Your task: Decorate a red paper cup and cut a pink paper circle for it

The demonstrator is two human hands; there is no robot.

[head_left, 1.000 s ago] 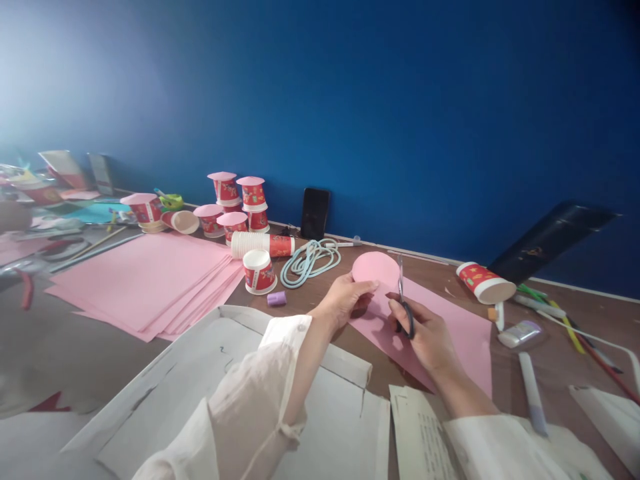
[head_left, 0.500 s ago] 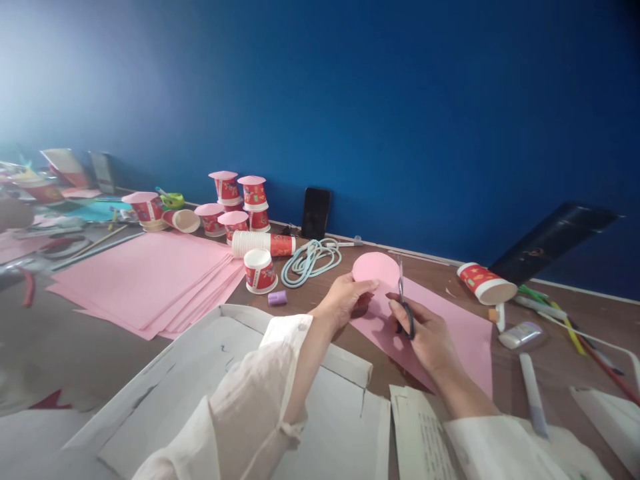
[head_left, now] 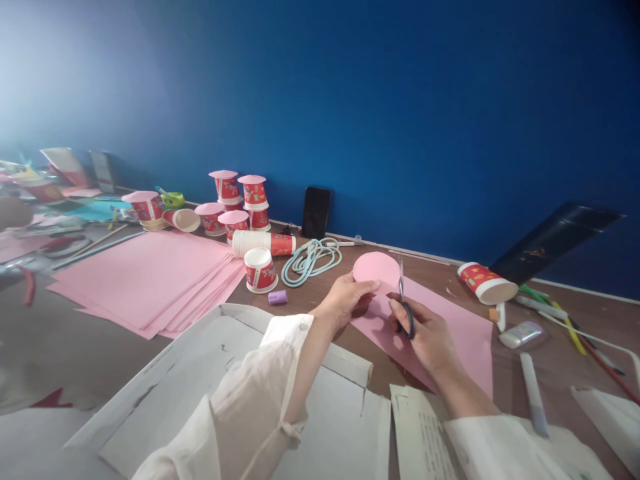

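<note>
Between thumb and fingers, my left hand (head_left: 345, 299) pinches the lower left edge of a round pink paper disc (head_left: 376, 268). Dark-handled scissors (head_left: 407, 313) are in my right hand (head_left: 429, 333), its fingers closed round the handles. The blades point up and away, right beside the disc's right edge. Under both hands a large pink sheet (head_left: 465, 333) lies on the brown table (head_left: 380, 373). To the left stands an upright red and white paper cup (head_left: 260, 272), with a small purple cap (head_left: 277, 297) near it.
Stacked pink sheets (head_left: 145, 280) lie left, below several red cups topped with pink discs (head_left: 253, 180). A coiled pale blue cord (head_left: 310, 263) and a phone (head_left: 316, 212) are behind my hands. An open white box (head_left: 175, 373) lies under my left forearm; a tipped cup (head_left: 487, 283) lies right.
</note>
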